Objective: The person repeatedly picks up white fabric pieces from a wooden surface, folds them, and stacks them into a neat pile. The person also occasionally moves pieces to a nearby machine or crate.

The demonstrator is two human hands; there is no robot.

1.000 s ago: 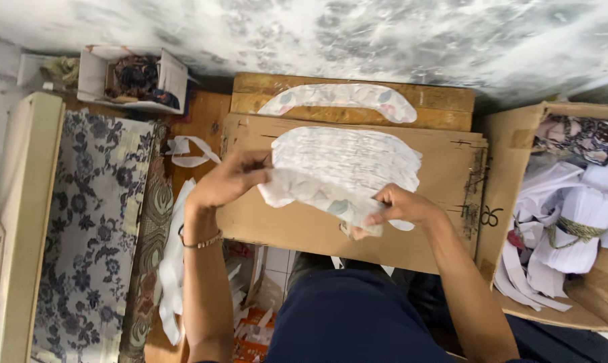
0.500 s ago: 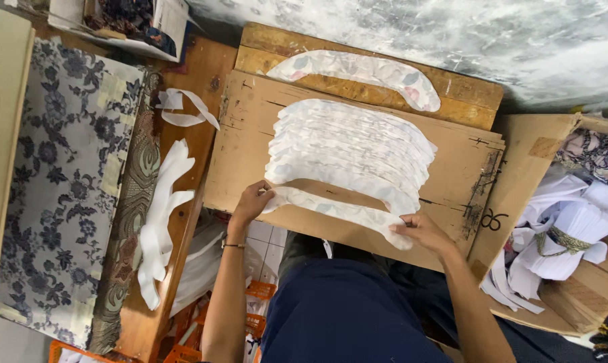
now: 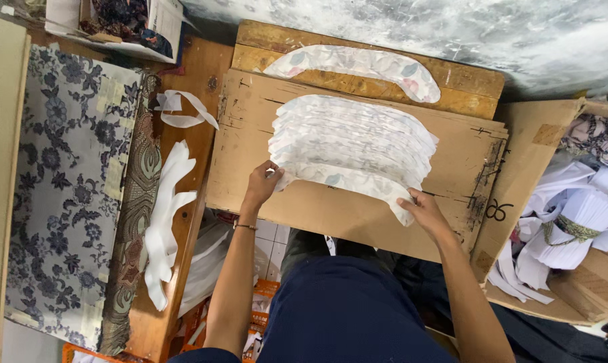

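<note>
A fanned stack of curved fabric pieces (image 3: 354,144) is spread on the cardboard sheet (image 3: 331,208), and every place below is given from that stack. At its lower left corner the left hand (image 3: 260,185) is closed lightly on the end of the bottom piece; at its lower right end the right hand (image 3: 421,210) is laid nearly flat, fingers pressing the tip down. Above the stack a single curved piece (image 3: 357,64) is set on the wooden board (image 3: 371,84). To the left, white strips (image 3: 166,208) are draped over a wooden edge.

The fan could be knocked askew if one end is pulled harder than the other (the layers look loose).

How many pieces are stacked cannot be counted, and the box of white cuttings (image 3: 573,222) to the right is cut off by the frame.
</note>
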